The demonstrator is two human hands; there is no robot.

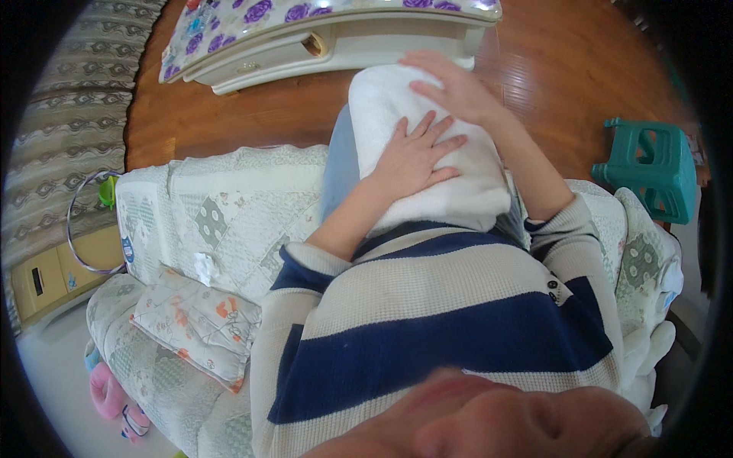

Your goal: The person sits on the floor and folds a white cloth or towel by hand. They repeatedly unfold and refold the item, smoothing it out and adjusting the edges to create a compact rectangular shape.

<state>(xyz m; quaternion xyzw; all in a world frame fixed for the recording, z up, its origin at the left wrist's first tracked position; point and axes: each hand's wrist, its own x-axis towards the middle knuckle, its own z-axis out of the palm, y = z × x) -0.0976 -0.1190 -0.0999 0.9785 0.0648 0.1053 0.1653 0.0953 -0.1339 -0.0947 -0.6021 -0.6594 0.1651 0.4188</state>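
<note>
A folded white cloth, perhaps a towel (469, 183), lies across my lap over light blue trousers. Flat on top of it rests my left hand (412, 160), its fingers spread. My right hand (454, 88) is at the cloth's far right edge, fingers stretched out and a little apart, slightly blurred. Neither hand has anything gripped in it. Whether the right fingertips touch the cloth, I cannot tell.
I sit on a sofa (252, 183) with a quilted cover; a flower-print pillow (200, 324) lies at left. Ahead stands a white low table (382, 42) with a purple rose cover. A teal plastic stool (649, 168) is at right, a hoop (70, 221) far left.
</note>
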